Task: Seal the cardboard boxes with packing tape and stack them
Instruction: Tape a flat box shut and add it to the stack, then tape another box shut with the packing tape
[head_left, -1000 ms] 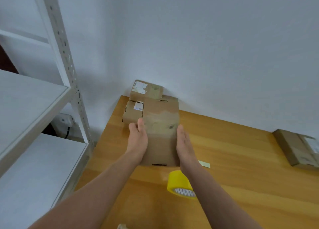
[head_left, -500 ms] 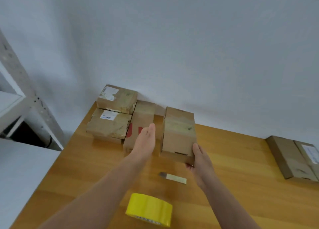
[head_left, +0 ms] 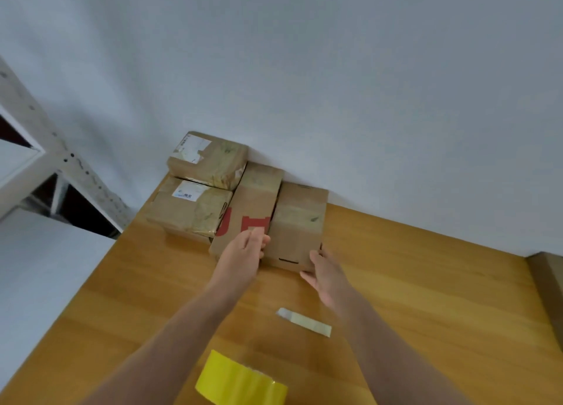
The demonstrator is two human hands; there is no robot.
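Fingers [head_left: 259,236] curled on left hand [head_left: 240,256], grip unclear, right hand [head_left: 326,278] open against box [head_left: 300,221]

On the wooden table [head_left: 426,282] — cardboard boxes [head_left: 300,221], yellow tape roll [head_left: 240,383], tape strip [head_left: 304,321]

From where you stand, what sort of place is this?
Probably a packing or storage room: taped brown cardboard parcels sit grouped on a wooden table against a plain white wall, a yellow roll of packing tape lies nearby, and a white metal shelving rack stands at the left.
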